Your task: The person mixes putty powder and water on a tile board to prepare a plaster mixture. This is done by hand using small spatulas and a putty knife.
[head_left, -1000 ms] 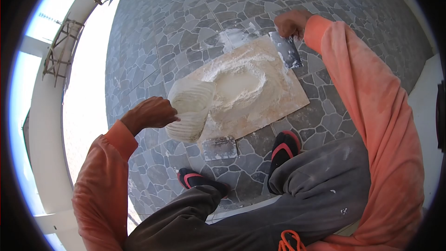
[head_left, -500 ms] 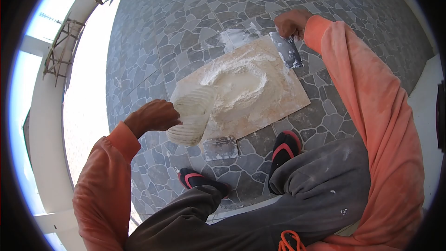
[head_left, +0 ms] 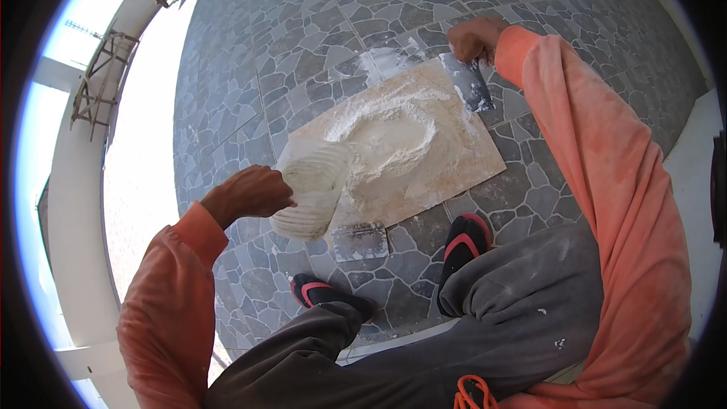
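My left hand (head_left: 254, 193) is closed on a ribbed, translucent plastic container (head_left: 307, 189), tilted with its mouth toward the powder. Pale liquid seems to lie in the hollow of a ring of white powder (head_left: 394, 132), heaped on a tan board (head_left: 473, 159). At the board's far right corner, my right hand (head_left: 475, 39) grips a flat scraper (head_left: 467, 83) whose dark blade is smeared with white. The scraper's handle is hidden in my fingers. A second flat blade (head_left: 360, 242), dusted white, lies at the board's near left edge.
The board rests on a grey stone-patterned tile floor (head_left: 303, 38), with spilled white powder (head_left: 382, 63) beyond it. My feet in black and red flip-flops (head_left: 466, 242) stand just before the board. A wooden scaffold (head_left: 102, 83) shows at far left, and a pale wall (head_left: 693, 159) at right.
My left hand and the container have shifted very slightly downward in view. The right hand and its scraper look unmoved.
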The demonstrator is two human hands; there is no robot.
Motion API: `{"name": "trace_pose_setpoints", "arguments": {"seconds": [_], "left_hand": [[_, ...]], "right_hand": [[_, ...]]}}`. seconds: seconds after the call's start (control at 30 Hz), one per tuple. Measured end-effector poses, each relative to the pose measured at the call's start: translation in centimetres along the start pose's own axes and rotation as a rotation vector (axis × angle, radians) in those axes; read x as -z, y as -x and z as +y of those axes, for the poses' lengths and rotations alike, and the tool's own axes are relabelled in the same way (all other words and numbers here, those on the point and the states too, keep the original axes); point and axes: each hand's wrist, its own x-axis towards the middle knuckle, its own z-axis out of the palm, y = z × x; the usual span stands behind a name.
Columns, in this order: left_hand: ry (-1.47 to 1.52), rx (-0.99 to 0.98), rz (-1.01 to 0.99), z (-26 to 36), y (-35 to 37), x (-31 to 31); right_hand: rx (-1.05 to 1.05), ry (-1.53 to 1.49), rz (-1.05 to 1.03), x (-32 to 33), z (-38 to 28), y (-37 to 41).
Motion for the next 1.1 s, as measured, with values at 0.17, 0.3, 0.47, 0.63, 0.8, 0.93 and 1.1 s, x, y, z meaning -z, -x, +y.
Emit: {"name": "trace_pose_setpoints", "arguments": {"seconds": [0.17, 0.3, 0.47, 0.63, 0.8, 0.93, 1.1], "left_hand": [[-0.006, 0.011, -0.015, 0.04, 0.12, -0.15], [-0.027, -0.029, 0.004, -0.31, 0.14, -0.61], [-0.023, -0.01, -0.001, 0.02, 0.27, -0.21], [-0.02, 0.005, -0.003, 0.14, 0.38, -0.01], [-0.014, 0.011, -0.001, 0.12, 0.45, -0.01], [-0.04, -0.026, 0.012, -0.08, 0.5, -0.11], [-0.04, -0.024, 0.011, 0.05, 0.58, 0.2]], "right_hand": [[-0.004, -0.016, 0.004, -0.16, -0.02, -0.14], [0.013, 0.021, -0.007, 0.01, -0.11, -0.04], [0.037, -0.031, 0.009, -0.18, 0.14, 0.02], [0.024, -0.007, -0.003, -0.08, -0.03, -0.12], [0.065, -0.01, 0.012, -0.17, 0.26, -0.1], [0.05, -0.028, 0.023, -0.27, 0.21, -0.13], [0.034, 0.066, -0.015, 0.05, -0.14, -0.26]]}}
